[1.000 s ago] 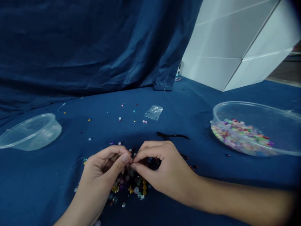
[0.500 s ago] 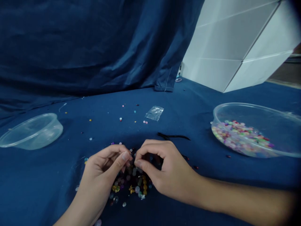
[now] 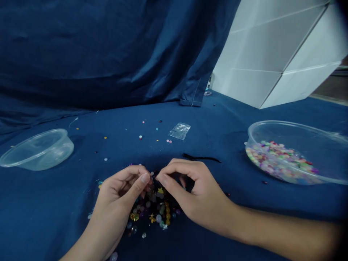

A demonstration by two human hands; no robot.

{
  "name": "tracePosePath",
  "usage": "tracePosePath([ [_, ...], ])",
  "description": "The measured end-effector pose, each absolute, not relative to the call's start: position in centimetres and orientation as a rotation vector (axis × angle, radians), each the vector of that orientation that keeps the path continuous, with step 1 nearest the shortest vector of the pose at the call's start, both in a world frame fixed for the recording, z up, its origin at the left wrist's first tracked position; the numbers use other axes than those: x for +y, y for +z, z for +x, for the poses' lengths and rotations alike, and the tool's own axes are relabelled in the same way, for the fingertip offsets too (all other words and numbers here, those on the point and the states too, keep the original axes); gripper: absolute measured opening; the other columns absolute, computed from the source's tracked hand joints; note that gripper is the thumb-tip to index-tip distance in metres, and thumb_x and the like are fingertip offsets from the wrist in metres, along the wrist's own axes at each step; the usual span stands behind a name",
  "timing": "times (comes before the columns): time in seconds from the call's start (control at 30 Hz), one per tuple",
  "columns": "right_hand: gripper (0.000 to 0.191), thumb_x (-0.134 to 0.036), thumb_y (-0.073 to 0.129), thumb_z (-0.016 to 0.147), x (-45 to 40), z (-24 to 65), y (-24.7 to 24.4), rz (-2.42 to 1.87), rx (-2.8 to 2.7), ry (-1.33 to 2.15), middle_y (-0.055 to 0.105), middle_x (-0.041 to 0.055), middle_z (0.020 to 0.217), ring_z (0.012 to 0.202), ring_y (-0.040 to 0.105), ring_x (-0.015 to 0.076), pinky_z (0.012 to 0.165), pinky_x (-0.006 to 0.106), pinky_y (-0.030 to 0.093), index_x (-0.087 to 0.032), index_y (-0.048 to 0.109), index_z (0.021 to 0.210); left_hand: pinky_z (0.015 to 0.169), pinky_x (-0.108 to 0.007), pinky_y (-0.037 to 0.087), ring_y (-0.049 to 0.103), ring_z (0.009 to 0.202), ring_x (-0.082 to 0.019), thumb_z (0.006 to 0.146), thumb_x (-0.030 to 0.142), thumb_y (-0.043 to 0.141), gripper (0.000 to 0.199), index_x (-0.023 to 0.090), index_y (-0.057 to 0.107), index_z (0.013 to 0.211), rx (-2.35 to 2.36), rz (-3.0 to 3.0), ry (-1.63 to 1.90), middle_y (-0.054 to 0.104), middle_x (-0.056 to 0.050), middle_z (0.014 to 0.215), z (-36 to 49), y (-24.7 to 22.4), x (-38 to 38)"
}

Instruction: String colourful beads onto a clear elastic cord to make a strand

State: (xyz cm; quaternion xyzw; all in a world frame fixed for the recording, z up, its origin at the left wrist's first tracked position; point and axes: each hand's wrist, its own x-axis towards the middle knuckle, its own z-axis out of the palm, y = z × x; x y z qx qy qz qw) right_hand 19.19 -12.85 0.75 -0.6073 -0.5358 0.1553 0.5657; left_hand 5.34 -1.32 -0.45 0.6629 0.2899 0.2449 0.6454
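left hand (image 3: 116, 190) | right hand (image 3: 199, 195) | both grips narrow above beads (image 3: 154, 208) | anything held hidden

A clear plastic tub (image 3: 38, 150) stands on the blue-covered table (image 3: 54, 203) at left, and a wider clear bowl (image 3: 292, 128) at right holds many pastel beads (image 3: 280, 161). A small clear plastic bag (image 3: 179, 131) lies between them, below a draped dark blue cloth (image 3: 81, 54) and an angled white panel (image 3: 272, 54).
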Motion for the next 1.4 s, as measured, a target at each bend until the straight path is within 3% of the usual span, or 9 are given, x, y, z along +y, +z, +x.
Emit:
tracePosePath([
  [0.13,0.016,-0.022,0.064,0.090,-12.97,19.18,0.76,-1.404,-1.248,0.392,0.065,-0.0018,0.069,0.063,0.057,0.0082,0.058,0.022,0.043,-0.015,0.074,0.079,0.066,-0.017,0.040,0.049,0.079,-0.014,0.084,0.046,0.075,0.023,0.024,0.068,0.085,0.636,1.479,0.549,0.055,0.002,0.078,5.34,-0.50,-1.35],
  [0.33,0.016,-0.009,0.061,0.089,-12.85,19.17,0.56,-1.392,-1.271,0.352,0.066,-0.0021,0.073,0.066,0.059,0.0080,0.064,0.022,0.046,-0.015,0.072,0.079,0.068,-0.017,0.041,0.048,0.076,-0.013,0.085,0.044,0.074,0.021,0.024,0.068,0.086,0.644,1.501,0.547,0.057,0.002,0.078,5.36,-0.31,-1.50],
  [0.57,0.017,-0.012,0.061,0.091,-12.98,19.39,0.75,-1.372,-1.219,0.338,0.066,-0.0038,0.074,0.065,0.057,0.0088,0.064,0.023,0.046,-0.019,0.075,0.084,0.068,-0.019,0.044,0.052,0.077,-0.013,0.085,0.044,0.074,0.021,0.024,0.070,0.089,0.645,1.520,0.563,0.061,0.001,0.084,5.30,-0.54,-1.30],
  [1.4,0.017,-0.011,0.061,0.090,-12.95,19.59,0.71,-1.350,-1.181,0.290,0.068,-0.0014,0.072,0.067,0.060,0.0098,0.065,0.024,0.047,-0.014,0.072,0.078,0.070,-0.020,0.044,0.053,0.079,-0.014,0.087,0.047,0.070,0.023,0.023,0.067,0.087,0.644,1.572,0.513,0.060,0.001,0.082,5.40,-0.28,-1.31],
])
